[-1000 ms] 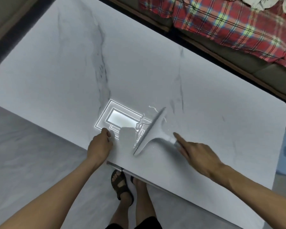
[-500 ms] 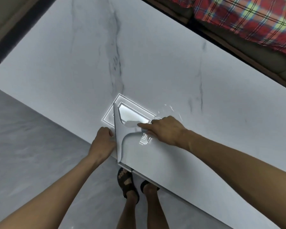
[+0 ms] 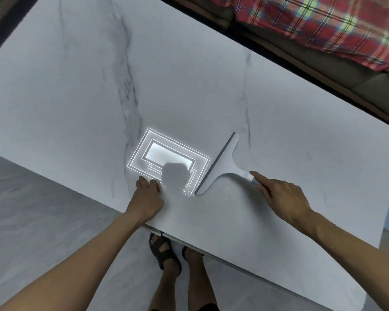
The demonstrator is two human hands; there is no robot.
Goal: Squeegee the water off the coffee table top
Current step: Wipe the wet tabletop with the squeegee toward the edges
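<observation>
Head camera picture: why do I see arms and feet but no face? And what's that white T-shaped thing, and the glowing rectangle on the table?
The camera sits on the person's head and looks down, so you see what they see: their own arms and feet. There is no robot, only two bare hands. The big pale surface is a coffee table. The white T-shaped thing is a squeegee, a wiper for pushing water off. The right hand grips its handle, and its blade lies on the tabletop. The left hand rests on the table and holds nothing. The glowing rectangle is probably a ceiling light mirrored in the shiny top. The red checked cloth lies beyond the table.
</observation>
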